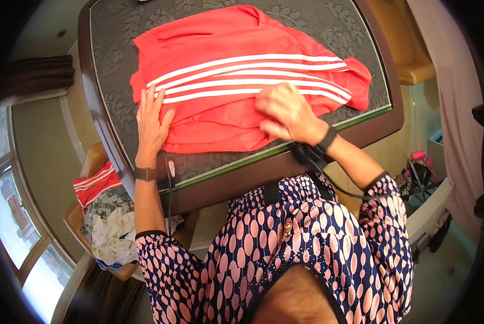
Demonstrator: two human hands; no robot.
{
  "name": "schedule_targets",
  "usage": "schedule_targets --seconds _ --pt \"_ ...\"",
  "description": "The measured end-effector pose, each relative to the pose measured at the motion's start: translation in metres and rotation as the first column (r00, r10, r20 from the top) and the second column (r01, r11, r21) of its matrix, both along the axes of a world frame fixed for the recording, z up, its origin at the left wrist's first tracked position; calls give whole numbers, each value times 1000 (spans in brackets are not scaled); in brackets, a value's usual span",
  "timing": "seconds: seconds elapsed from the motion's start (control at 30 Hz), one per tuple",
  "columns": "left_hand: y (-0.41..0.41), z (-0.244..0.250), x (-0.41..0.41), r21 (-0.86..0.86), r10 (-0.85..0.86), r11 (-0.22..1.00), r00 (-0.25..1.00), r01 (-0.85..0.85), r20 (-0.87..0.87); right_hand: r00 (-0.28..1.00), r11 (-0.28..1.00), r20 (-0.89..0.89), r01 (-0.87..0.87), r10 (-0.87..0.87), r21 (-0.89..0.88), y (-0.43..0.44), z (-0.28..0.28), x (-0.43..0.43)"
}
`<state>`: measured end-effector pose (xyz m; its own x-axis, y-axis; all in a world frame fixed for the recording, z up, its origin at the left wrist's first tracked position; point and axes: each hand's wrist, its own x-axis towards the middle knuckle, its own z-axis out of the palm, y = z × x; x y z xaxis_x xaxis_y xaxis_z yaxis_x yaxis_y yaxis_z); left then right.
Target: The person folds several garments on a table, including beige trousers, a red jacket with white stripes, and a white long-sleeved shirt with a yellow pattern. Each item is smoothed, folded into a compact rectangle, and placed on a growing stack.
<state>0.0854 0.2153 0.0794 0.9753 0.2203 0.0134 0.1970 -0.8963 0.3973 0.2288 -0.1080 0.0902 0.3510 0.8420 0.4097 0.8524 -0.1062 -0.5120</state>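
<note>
A red garment with white stripes (221, 48) lies spread, with folds and creases, on a dark leaf-patterned tablecloth (116, 48). My left hand (152, 119) rests flat on its left part, fingertips at the ends of the stripes. Over the lower right part of the garment is my right hand (286, 113), blurred, its fingers curled; whether cloth is between them cannot be seen. Both wrists wear dark bands.
The brown table rim (242, 170) runs close in front of me. A dark cable (339, 188) passes by my right forearm, another by my left. At left, a chair holds piled clothes (112, 231). Another tan chair (414, 69) stands beyond the table's right side.
</note>
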Motion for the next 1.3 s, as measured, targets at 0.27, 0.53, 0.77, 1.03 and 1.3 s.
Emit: schedule_targets --seconds 0.27,0.53,0.77,1.03,1.3 --pt "-17 39 -69 -60 -82 995 994 78 -73 991 963 -1 -129 132 -236 -32 -13 -33" --pt "-6 14 -67 -307 200 939 973 -156 116 984 992 -160 -90 74 -94 -27 -15 -31" --pt "47 -9 -7 -539 607 682 794 -495 39 996 993 -90 -38 28 -108 -25 -22 -38" --pt "59 -11 20 -167 400 912 903 -375 154 994 995 -106 -10 0 -96 -20 -20 -43" --pt "58 25 51 -255 388 922 699 -292 600 993 996 -115 -4 -6 -92 -20 -18 -45"
